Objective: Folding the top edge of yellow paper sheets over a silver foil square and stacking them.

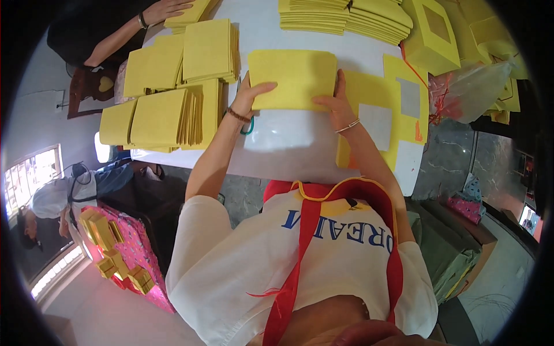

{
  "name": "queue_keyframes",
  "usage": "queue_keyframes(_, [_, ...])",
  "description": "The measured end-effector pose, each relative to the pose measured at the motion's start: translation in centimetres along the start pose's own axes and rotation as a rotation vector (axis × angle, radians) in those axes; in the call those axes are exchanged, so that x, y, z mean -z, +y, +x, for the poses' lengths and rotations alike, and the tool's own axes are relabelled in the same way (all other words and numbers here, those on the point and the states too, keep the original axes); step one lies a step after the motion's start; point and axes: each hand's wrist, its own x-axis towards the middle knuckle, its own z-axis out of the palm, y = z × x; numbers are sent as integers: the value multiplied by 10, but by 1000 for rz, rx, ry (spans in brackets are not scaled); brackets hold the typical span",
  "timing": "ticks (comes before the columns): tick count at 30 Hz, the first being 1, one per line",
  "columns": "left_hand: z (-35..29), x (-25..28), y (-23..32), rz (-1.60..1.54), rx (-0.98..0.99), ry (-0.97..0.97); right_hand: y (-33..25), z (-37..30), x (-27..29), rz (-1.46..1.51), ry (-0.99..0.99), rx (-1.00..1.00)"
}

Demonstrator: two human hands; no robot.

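Observation:
A flat yellow folded bundle (pixel 293 78) is held over the white table (pixel 277 144) straight in front of me. My left hand (pixel 248 97) grips its left edge, thumb across the face and fingers behind. On the opposite edge my right hand (pixel 341 106) holds it in the same way, thumb on the lower corner. Whether it is one piece or several layers, I cannot tell. A teal ring-shaped item (pixel 248 127) shows beside my left wrist. To the left lie several stacks of similar yellow folded pieces (pixel 158 118).
More yellow stacks (pixel 314 16) lie at the far side. A yellow box with a window (pixel 433 26), flat yellow pieces with white panels (pixel 375 121) and a clear plastic bag (pixel 467 89) are at right. Another person's hand (pixel 167 10) rests on a stack at far left.

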Motion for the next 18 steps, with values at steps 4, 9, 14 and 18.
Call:
queue_keyframes(4, [7,11,11,97,-168,-105,-35,24,3,-137,-270,-16])
queue_keyframes(9, [45,18,2,416,-280,-73,-49,96,36,-705,-409,-10])
queue_keyframes(14, [67,30,-30,569,-299,27,-45,111,36,-807,-385,-57])
queue_keyframes(18, [65,23,-25,507,-268,50,-58,107,22,-863,-383,93])
